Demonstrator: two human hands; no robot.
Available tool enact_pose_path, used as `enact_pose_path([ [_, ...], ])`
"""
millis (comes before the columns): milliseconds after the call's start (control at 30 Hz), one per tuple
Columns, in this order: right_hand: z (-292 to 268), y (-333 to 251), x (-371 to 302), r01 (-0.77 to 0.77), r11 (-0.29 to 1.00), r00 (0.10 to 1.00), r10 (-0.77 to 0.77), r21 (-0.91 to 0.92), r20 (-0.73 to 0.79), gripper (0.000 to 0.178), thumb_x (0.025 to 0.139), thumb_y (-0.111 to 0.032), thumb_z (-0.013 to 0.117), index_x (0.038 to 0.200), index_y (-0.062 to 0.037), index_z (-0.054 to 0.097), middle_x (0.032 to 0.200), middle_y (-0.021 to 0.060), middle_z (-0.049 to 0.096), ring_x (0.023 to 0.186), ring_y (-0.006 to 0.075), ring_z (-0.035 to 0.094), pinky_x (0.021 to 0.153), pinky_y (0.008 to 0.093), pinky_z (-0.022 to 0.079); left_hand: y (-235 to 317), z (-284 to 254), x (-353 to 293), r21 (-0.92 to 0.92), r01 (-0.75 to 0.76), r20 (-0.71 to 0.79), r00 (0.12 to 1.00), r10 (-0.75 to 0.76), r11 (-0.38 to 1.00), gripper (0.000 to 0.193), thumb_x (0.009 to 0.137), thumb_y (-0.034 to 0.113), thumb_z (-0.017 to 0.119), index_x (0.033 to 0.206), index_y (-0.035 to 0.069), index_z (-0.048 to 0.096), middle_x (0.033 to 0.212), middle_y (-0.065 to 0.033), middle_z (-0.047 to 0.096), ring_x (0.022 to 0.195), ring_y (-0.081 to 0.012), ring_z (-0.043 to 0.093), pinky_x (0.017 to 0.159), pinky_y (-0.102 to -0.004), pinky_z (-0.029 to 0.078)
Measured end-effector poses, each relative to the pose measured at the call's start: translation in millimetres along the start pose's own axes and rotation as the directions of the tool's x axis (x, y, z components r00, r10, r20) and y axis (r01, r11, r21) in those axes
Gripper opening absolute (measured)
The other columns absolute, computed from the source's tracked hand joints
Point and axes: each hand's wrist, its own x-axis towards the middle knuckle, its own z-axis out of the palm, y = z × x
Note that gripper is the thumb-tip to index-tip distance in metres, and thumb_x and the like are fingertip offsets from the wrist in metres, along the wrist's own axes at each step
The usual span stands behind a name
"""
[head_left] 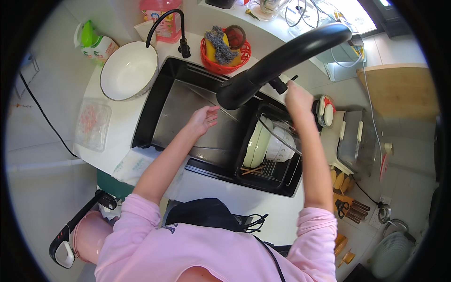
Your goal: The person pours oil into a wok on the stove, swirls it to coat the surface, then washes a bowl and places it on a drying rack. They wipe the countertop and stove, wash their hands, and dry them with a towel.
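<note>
A large black faucet [286, 54] arches over the black sink [176, 115]. My right hand [299, 99] is closed at the faucet's side lever, with the fingers partly hidden. Just below and left of the spout, my left hand [205, 120] is open, its fingers stretched out and holding nothing. No water stream is plain to see. To the right of the main basin, a dish rack [272, 173] holds a pale green dish [258, 142], a white bowl [281, 144], a glass lid [284, 136] and chopsticks [252, 170].
A white basin [129, 70] stands on the counter at the left, near a spray bottle [96, 47] and a clear plastic box [93, 124]. Behind the sink are a thin black tap [183, 47] and a red basket [221, 67] of sponges and scourers. Knives and scissors [343, 207] are at the right.
</note>
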Motion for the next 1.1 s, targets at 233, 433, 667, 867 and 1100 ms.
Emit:
enact_pose_path([
  [233,57,66,29,0.036,0.981,0.999,-0.035,-0.192,0.009,0.059,0.082,-0.005,0.043,0.135,-0.0307,0.038,0.077,0.0143,0.066,0.07,0.0314,0.066,0.06,0.0422,0.052,-3,15,14,-0.117,0.058,0.0,0.998,-0.058,0.991,0.029,0.086,0.024,0.048,0.105,0.003,0.057,0.112,-0.0138,0.058,0.11,-0.0285,0.052,0.1,-0.0427,0.035],
  [433,59,59,17,-0.01,0.987,1.0,0.008,-0.161,-0.014,0.055,0.079,-0.006,0.046,0.132,-0.0231,0.044,0.077,0.0152,0.065,0.069,0.0318,0.065,0.058,0.0437,0.051,1,26,33,-0.172,0.099,0.085,0.993,-0.086,0.98,0.032,0.085,0.026,0.056,0.108,0.004,0.055,0.111,-0.0134,0.06,0.108,-0.0255,0.055,0.096,-0.041,0.04],
  [667,14,18,-27,0.009,0.997,1.0,-0.008,0.07,-0.02,0.051,0.082,-0.019,0.057,0.131,-0.0087,0.044,0.083,0.0166,0.063,0.075,0.0335,0.063,0.068,0.0432,0.051,3,64,24,-0.018,-0.073,0.085,0.994,0.074,0.997,0.035,0.087,0.031,0.056,0.113,0.008,0.056,0.108,-0.0089,0.061,0.101,-0.0201,0.058,0.089,-0.0355,0.044],
  [867,79,-144,-80,-0.218,0.038,0.971,-0.092,0.975,0.221,0.046,0.092,-0.028,0.055,0.129,-0.0013,0.048,0.133,0.0083,0.047,0.121,0.0166,0.041,0.103,0.0301,0.028,-58,7,120,-0.057,-0.512,0.174,0.84,0.514,0.857,0.037,0.09,0.03,0.05,0.116,0.003,0.052,0.109,-0.0086,0.059,0.105,-0.0174,0.054,0.093,-0.0281,0.039],
  [1100,181,-190,-16,-0.586,-0.69,0.767,-0.303,0.425,0.565,0.071,0.093,-0.058,0.032,0.143,-0.0089,0.026,0.15,0.008,0.022,0.138,0.021,0.02,0.111,0.0341,0.016,-42,32,12,0.51,-0.576,0.054,0.762,0.645,0.638,0.081,0.092,0.054,0.037,0.143,-0.004,0.014,0.151,-0.0222,0.008,0.141,-0.0292,0.003,0.113,-0.0343,0.008],
])
